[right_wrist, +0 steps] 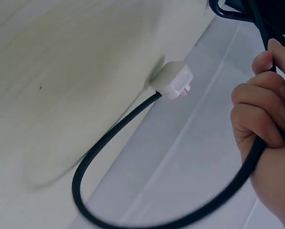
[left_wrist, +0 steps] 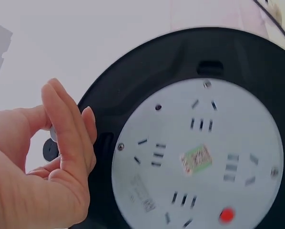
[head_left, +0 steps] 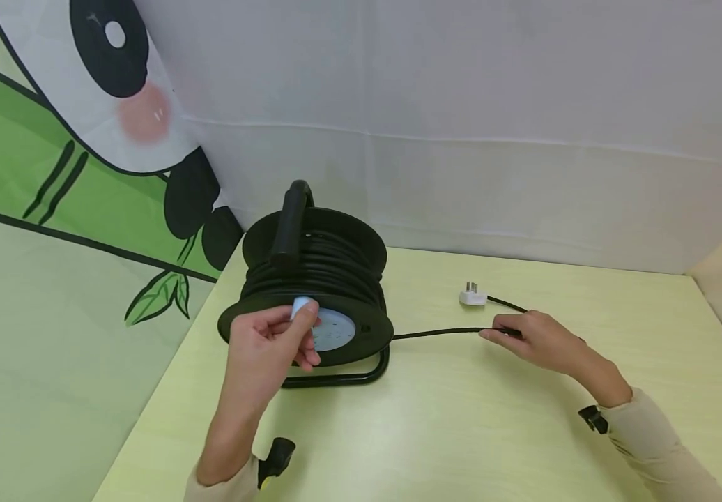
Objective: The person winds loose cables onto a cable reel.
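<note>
A black cable reel [head_left: 311, 261] stands on the table, its cable wound between two round flanges and a carrying handle [head_left: 292, 223] at its top. Its pale socket plate [left_wrist: 195, 157] has several slotted outlets and a red button. At the flange's left side, my left hand [head_left: 273, 335] pinches a small pale knob [head_left: 300, 303] between thumb and fingers; the fingers mostly hide it in the left wrist view. To the right, my right hand [head_left: 539, 339] grips the black cable [head_left: 436, 332] that leaves the reel. Beyond the fist, the cable loops round to a white plug [right_wrist: 173, 81].
The plug lies on the table [head_left: 436, 432] behind my right hand, pins up in the head view. A black tube stand [head_left: 336, 380] supports the reel. A white cloth [head_left: 461, 139] hangs behind the table, and a printed cartoon cloth [head_left: 54, 300] hangs at the left.
</note>
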The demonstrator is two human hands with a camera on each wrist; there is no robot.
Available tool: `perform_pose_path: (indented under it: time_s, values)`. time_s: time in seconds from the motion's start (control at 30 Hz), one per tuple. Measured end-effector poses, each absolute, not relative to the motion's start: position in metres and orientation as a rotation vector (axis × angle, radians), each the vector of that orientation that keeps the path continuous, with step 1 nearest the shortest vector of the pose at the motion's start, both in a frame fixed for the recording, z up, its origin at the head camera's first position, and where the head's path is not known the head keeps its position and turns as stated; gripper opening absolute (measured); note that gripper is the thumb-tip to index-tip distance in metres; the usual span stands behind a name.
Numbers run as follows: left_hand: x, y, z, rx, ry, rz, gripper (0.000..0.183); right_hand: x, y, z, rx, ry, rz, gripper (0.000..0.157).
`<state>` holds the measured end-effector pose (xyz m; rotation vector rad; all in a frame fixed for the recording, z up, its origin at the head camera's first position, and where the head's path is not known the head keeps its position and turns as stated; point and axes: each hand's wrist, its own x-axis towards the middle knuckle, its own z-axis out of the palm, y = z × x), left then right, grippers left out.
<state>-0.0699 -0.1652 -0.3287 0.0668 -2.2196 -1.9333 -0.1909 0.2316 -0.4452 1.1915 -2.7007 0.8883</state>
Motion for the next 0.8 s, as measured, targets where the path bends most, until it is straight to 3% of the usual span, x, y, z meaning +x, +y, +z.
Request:
perform_pose_path:
  time_s: [0.2,0.47,0.8]
  values:
    - [-0.074,-0.15,-0.336,0.044,-2.238,-1.973,0.028,-0.198,0.243,-0.425,1.208,-2.641,0.847,0.029]
    - [-0.078,-0.132,-0.345,-0.023,-2.199,-2.015,0.025,-0.216,0.273,-0.397,1.136,-2.459,0.712,0.048]
    - [-0.084,-0.107,-0.361,-0.071,-2.228,-2.017,0.03,-0.227,0.309,-0.391,0.978,-2.456,0.679,0.046]
